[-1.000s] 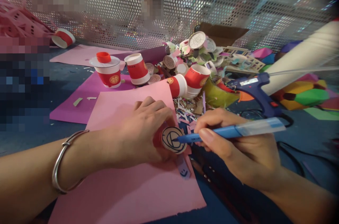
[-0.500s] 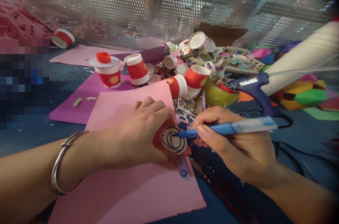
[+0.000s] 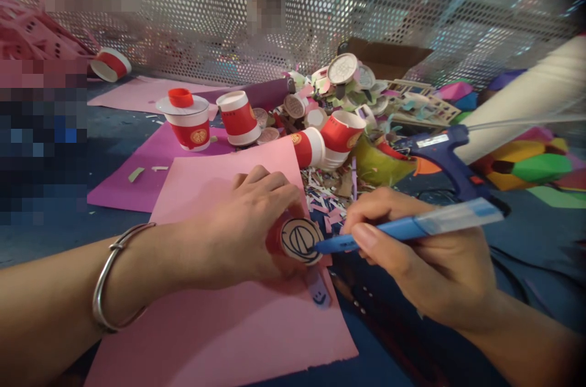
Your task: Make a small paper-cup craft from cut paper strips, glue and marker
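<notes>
My left hand (image 3: 247, 228) is wrapped round a red paper cup (image 3: 303, 240) that lies on its side, its round base turned to the right. Dark lines form a circle with strokes inside it on that base. In my right hand (image 3: 412, 253) a blue marker (image 3: 384, 231) is pinched, its tip at the lower right of the drawing. Under the cup and my left hand lies a pink paper sheet (image 3: 229, 332). A pale strip with a smiley face (image 3: 319, 295) sticks out below the cup.
Several red and white cups (image 3: 238, 118) stand or lie behind the sheet, over purple paper (image 3: 123, 185). Paper scraps and a pile of round lids (image 3: 342, 69) sit farther back. At the right are a glue gun (image 3: 444, 149), its cable and a white roll (image 3: 526, 94).
The marker tip has moved right and slightly down across the cup base, and my right hand has shifted right with it. More dark strokes show inside the circle.
</notes>
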`<move>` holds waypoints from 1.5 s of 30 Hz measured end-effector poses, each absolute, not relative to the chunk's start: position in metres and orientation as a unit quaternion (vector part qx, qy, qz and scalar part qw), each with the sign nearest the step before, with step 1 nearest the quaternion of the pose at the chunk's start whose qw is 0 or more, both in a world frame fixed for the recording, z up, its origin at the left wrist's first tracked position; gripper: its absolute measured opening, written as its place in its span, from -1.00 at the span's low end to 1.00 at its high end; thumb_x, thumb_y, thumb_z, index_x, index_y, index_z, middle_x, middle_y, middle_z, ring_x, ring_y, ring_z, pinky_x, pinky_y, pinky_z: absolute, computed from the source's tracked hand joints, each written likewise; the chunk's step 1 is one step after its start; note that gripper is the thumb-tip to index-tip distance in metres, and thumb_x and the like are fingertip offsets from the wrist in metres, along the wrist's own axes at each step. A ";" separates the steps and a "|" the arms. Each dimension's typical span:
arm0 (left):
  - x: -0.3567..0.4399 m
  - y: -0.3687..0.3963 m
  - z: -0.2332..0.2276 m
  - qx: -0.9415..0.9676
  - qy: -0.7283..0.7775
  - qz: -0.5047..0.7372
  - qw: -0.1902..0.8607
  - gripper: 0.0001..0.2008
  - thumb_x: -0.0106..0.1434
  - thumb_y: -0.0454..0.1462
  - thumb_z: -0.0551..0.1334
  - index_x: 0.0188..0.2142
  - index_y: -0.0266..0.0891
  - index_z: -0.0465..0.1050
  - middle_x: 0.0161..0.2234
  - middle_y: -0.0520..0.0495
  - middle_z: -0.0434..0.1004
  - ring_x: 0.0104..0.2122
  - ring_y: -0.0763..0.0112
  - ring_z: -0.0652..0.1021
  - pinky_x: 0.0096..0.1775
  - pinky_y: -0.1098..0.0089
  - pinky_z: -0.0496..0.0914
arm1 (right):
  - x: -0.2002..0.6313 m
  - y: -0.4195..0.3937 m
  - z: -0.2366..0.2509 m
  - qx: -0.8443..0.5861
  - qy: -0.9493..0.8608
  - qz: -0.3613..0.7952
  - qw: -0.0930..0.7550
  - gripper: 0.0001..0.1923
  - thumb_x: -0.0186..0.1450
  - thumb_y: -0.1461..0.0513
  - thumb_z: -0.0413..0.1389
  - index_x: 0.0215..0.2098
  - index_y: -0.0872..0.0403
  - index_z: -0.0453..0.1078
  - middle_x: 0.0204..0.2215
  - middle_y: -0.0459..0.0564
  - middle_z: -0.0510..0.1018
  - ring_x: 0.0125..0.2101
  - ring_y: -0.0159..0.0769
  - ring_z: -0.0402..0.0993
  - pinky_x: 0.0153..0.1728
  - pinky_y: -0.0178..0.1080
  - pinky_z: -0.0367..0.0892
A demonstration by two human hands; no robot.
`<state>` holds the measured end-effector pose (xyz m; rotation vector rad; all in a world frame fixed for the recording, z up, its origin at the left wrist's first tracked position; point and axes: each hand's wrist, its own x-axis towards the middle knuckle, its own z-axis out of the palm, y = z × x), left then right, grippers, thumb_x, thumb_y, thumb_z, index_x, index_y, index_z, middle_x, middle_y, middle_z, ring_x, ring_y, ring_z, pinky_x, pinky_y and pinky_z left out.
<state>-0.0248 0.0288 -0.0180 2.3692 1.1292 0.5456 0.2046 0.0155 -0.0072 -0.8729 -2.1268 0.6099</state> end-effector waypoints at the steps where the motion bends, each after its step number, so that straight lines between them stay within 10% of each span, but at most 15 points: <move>1: -0.025 0.029 -0.017 0.860 0.410 0.198 0.232 -0.55 0.03 0.07 0.44 -0.22 -0.14 0.48 -0.16 -0.06 0.51 -0.12 0.11 0.39 -0.07 0.11 0.31 | 0.205 0.016 -0.009 -0.343 -0.827 0.237 0.378 -0.85 0.40 0.31 0.09 -0.33 0.00 0.42 -0.55 -0.17 0.44 -0.61 -0.44 0.34 -0.60 -0.32 0.25; 45: -0.024 0.030 -0.022 0.864 0.409 0.199 0.217 -0.57 0.04 0.04 0.41 -0.23 -0.15 0.44 -0.20 -0.07 0.49 -0.15 0.13 0.40 -0.08 0.13 0.31 | 0.200 0.018 -0.013 -0.319 -0.852 0.199 0.365 -0.90 0.43 0.29 0.07 -0.20 -0.02 0.41 -0.40 -0.15 0.55 -0.42 -0.42 0.48 -0.42 -0.36 0.37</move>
